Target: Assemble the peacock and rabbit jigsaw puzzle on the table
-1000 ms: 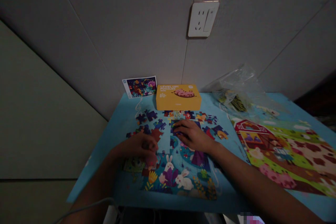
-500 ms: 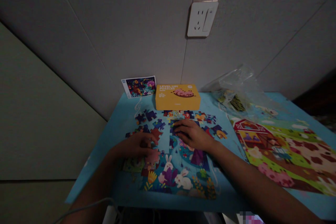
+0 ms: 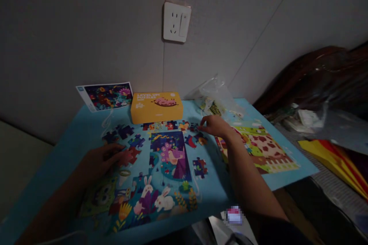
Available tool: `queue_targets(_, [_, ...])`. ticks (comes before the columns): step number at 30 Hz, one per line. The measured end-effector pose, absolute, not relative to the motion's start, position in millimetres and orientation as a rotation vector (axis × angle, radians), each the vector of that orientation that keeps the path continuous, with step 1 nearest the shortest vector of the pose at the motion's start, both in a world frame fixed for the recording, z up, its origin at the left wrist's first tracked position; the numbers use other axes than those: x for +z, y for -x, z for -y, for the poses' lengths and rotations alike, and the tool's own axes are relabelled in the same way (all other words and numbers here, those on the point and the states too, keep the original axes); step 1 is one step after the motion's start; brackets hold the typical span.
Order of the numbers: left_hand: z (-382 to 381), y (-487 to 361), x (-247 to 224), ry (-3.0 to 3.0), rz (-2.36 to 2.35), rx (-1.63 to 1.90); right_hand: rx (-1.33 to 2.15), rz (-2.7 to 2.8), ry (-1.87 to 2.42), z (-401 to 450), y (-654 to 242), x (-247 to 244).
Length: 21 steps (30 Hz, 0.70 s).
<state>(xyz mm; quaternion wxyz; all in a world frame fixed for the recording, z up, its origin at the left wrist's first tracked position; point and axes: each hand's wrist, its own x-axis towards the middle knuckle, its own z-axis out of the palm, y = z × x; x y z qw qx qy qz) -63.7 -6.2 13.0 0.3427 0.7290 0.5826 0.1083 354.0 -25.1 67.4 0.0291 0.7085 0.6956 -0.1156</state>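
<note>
A partly joined jigsaw with white rabbits and a pink peacock lies on the blue table. Loose pieces lie around its top and sides, one of them just right of the joined part. My left hand rests at the left with fingers bent beside reddish pieces; what its fingertips hold, if anything, is hidden. My right hand is at the upper right, fingers curled down over small dark pieces. Whether it grips one is too small to tell.
Behind the pieces stands a yellow puzzle box, with a picture card to its left. A clear plastic bag is at the back right. A farm puzzle lies right, partly behind my right forearm.
The view has turned to the right. My right hand has moved off the joined jigsaw to the pieces at its upper right. My left hand remains near the reddish pieces.
</note>
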Motion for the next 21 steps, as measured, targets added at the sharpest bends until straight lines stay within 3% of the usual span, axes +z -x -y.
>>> queue_targets(10, [-1.9,70.4,4.6,-1.956,-1.701,0.342,-0.624,-1.939,-2.07,26.3,-353.3,52.4])
queue_targets(21, [3.9,61.9,20.8,-1.774,-1.92,0.497,-0.62,-2.014,-2.02,25.6,-344.0,60.3])
